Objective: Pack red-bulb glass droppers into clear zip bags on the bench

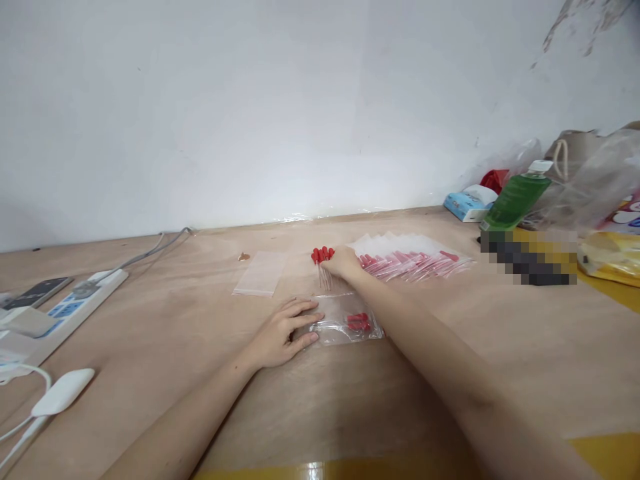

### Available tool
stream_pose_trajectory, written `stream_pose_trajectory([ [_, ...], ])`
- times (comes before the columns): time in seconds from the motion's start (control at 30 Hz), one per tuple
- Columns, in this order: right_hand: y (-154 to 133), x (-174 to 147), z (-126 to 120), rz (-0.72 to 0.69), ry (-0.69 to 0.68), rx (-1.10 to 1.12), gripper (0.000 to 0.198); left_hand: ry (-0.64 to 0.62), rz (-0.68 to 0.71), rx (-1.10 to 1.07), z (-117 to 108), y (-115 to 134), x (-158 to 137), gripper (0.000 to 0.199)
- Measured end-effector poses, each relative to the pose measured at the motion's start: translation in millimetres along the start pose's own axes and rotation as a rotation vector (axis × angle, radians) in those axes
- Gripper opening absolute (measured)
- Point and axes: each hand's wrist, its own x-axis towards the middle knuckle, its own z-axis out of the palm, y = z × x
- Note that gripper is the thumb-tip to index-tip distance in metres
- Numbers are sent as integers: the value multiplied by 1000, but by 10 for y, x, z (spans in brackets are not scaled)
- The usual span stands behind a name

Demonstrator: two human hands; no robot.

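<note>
Left of centre, a flat plastic bag lies on the tabletop. At centre, the left hand, fingers spread, touches a clear pouch, probably to steady it. Just above, the right hand meets red-topped sticks; hidden fingertips leave pinching uncertain. Rightward, bags overlap, perhaps saving space.

A clear bag containing red pieces lies on the surface; the left hand rests at its left edge. Beyond the clear bag, the right hand touches red-ended sticks. Overlapping bags lie beyond it rightward; a power strip, well leftward.
</note>
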Motion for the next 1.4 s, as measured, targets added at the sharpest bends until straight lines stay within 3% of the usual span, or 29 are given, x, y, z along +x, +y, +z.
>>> stream_pose_trajectory([
  [0.23, 27, 54, -109, 94, -63, 108, 13, -2, -21, -26, -15, 19, 5, 35],
  [0.4, 174, -81, -361, 10, -116, 246, 25, -19, -26, -9, -10, 7, 6, 36],
  [0.5, 332, -336, -569, -86, -87, 466, 22, -22, -24, -3, -8, 5, 7, 36],
  [0.63, 635, -723, -768, -152, -116, 721, 75, -3, -14, -5, 1, -1, 2, 36],
  [0.73, 872, -894, -776, -66, -68, 766, 85, 6, -16, -10, 7, -9, 1, 35],
  [0.87, 1079, -941, -625, 1, 147, 881, 74, -1, -20, -8, 9, -16, 1, 36],
  [0.93, 1117, -938, -542, 16, 188, 931, 66, -6, -20, 1, 9, -18, -1, 36],
  [1.13, 1126, -994, -448, 13, 35, 1034, 50, -17, -16, 15, -10, -3, 1, 39],
  [1.27, 1171, -1043, -512, -140, -69, 745, 38, -23, -34, 17, -27, 22, 12, 45],
  [1.4, 1188, -1042, -584, -343, -39, 363, 24, -6, -26, 8, -23, 28, 14, 46],
])
